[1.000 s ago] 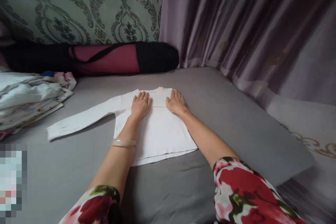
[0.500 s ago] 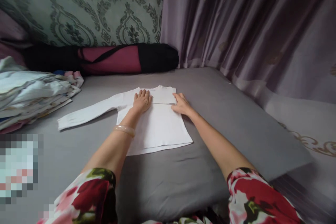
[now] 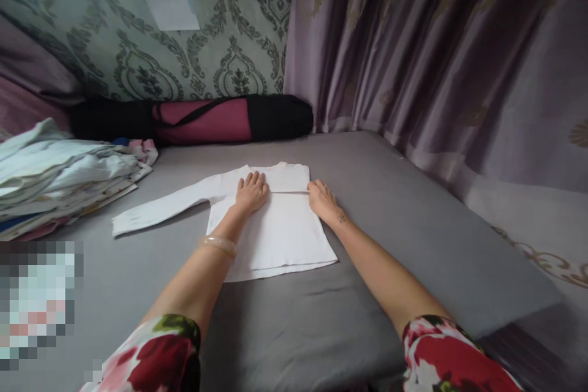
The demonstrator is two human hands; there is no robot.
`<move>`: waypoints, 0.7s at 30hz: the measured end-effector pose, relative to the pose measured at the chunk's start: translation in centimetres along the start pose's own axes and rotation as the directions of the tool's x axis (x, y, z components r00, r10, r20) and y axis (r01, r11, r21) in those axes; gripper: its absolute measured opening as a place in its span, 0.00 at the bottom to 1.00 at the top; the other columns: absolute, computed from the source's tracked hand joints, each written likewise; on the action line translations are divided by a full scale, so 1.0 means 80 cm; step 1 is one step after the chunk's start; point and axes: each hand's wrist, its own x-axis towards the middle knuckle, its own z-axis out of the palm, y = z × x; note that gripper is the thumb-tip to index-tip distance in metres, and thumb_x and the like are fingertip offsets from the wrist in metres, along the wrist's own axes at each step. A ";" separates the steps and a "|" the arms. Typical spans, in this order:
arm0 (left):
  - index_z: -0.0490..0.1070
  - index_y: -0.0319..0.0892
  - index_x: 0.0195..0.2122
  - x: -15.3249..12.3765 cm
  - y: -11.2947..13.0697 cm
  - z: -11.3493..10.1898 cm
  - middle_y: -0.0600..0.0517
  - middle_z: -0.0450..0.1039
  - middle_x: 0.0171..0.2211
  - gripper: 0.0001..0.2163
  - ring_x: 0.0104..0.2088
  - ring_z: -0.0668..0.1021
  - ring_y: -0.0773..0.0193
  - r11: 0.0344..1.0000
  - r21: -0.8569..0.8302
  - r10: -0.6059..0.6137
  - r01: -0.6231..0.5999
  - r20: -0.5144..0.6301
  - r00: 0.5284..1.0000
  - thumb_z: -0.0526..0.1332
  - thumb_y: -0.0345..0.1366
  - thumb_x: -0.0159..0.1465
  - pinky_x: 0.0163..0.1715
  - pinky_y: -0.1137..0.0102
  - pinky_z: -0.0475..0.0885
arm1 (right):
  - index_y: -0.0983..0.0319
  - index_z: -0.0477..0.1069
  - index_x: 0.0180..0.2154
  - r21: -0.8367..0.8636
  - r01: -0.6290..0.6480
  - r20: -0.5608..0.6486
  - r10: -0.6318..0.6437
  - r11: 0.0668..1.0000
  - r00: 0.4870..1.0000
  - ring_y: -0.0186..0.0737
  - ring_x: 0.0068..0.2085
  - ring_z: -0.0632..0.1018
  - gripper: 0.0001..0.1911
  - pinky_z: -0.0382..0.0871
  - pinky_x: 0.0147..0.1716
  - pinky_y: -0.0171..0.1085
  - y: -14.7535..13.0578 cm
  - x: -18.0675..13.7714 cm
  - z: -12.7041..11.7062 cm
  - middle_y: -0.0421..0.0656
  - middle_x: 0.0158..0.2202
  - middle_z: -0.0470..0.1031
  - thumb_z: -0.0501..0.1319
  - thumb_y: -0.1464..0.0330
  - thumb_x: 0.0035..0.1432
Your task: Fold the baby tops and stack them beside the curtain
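one white long-sleeved top (image 3: pixel 271 236) lies flat at the middle of the grey sheet (image 3: pixel 404 208), neckline on the far side, hem on the near side, one sleeve (image 3: pixel 160 209) stretched out to the left. a folded band (image 3: pixel 290 179) crosses its upper part; what is under it is hidden. the left hand (image 3: pixel 252 193) lies palm down on the top's upper left, fingers extended and a little apart. the right hand (image 3: pixel 323 201) touches the top's right edge with curled fingers; whether they are clamped on the cloth i cannot tell. a dark mark (image 3: pixel 342 219) near the right wrist is too small to make out. a pale bangle (image 3: pixel 220 245) circles the left forearm. at left, a pile of cloth (image 3: pixel 59 165) runs out of view; nearer, a pixelated patch (image 3: pixel 41 303) hides what lies there. at the far side, a black and maroon bag (image 3: pixel 206 120) lies along the patterned wall (image 3: pixel 239 55), whose white rectangle (image 3: pixel 174 13) is too blurred to read. a purple curtain (image 3: pixel 413 43) hangs at right, cut off.
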 end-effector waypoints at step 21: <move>0.53 0.32 0.67 0.003 -0.011 0.015 0.38 0.50 0.68 0.30 0.68 0.53 0.46 0.996 -0.054 -0.073 0.067 -0.117 0.990 0.40 0.47 0.70 0.65 0.53 0.48 | 0.79 0.47 0.66 0.017 -0.058 -0.107 0.059 0.998 0.993 0.55 0.69 0.48 0.35 0.42 0.65 0.48 -0.055 0.090 0.056 0.59 0.70 0.45 0.42 0.60 0.68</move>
